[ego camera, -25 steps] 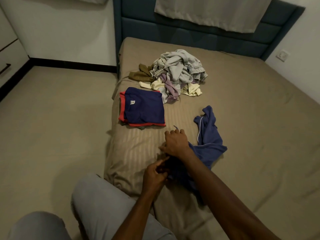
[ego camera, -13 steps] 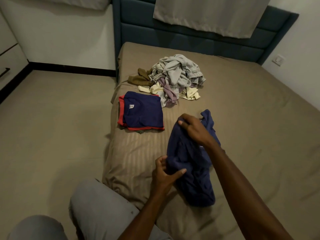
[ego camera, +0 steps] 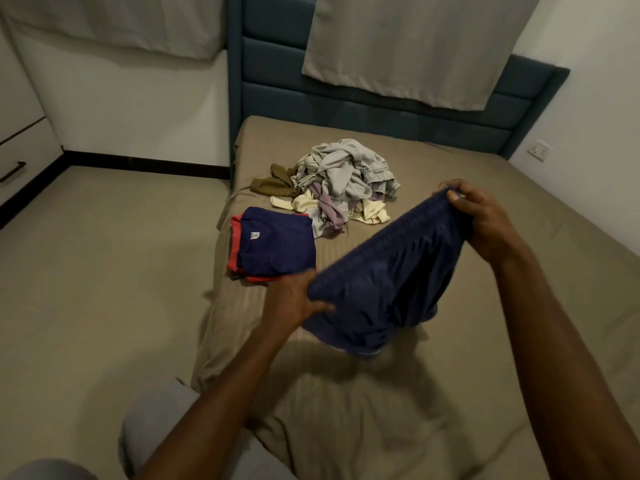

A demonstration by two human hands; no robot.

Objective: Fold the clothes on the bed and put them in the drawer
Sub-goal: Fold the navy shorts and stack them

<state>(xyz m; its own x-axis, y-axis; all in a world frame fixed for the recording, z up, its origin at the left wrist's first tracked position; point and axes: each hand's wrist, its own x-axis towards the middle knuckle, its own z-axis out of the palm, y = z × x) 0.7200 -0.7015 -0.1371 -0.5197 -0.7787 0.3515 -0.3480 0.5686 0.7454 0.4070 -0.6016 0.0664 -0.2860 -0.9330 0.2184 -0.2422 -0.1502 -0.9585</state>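
Note:
I hold a pair of dark blue shorts [ego camera: 384, 278] in the air above the bed [ego camera: 519, 271], stretched by the waistband. My left hand [ego camera: 294, 299] grips the near left end of the waistband. My right hand [ego camera: 481, 220] pinches the far right end, higher up. The legs of the shorts hang down toward the sheet. A folded navy shirt on a red one forms a stack [ego camera: 273, 247] at the bed's left edge. Behind it lies a heap of unfolded clothes [ego camera: 346, 181], grey, cream, lilac and olive.
A drawer unit with a dark handle [ego camera: 14, 171] stands at the far left wall. Tan floor [ego camera: 104, 271] lies left of the bed. A teal padded headboard [ego camera: 381, 109] and a hanging curtain [ego camera: 415, 46] are at the back. My grey-clad knee [ego camera: 156, 434] is at the bed's near corner.
Both hands lifted the blue shorts off the sheet and pulled apart, spreading the waistband. My right hand went up and right; my view tilted upward.

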